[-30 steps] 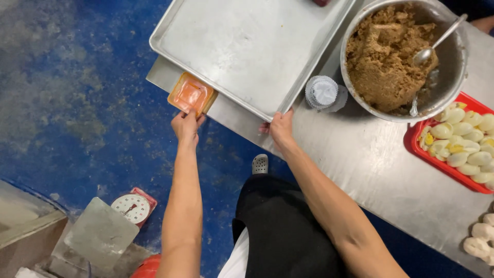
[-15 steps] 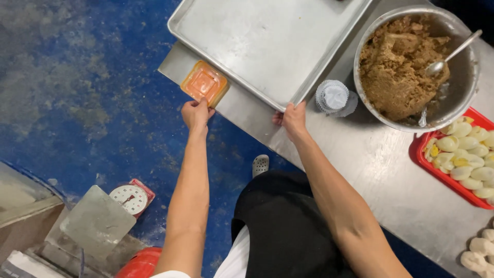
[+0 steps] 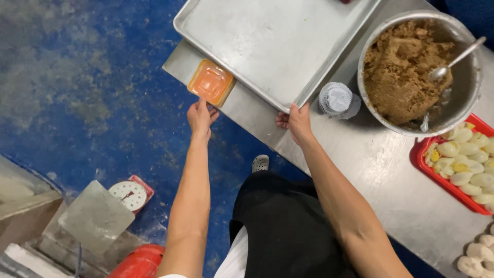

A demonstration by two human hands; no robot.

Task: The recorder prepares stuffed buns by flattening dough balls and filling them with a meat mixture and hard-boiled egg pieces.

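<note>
The right hand point(image 3: 296, 121) has a closed grip on the near corner of the baking tray point(image 3: 267, 46), upper centre on the worktop point(image 3: 381, 170); left hand point(image 3: 201, 116) fingertips, uncurled, touch the orange container point(image 3: 210, 82); the tray looks stiff, light, slippery, best held by its rolled rim.

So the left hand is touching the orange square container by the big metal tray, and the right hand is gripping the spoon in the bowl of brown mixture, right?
Not quite. The left hand does touch the orange square container, but the right hand holds the corner of the large rectangular metal tray. The metal spoon rests untouched in the round metal bowl. The head view shows this.
</note>
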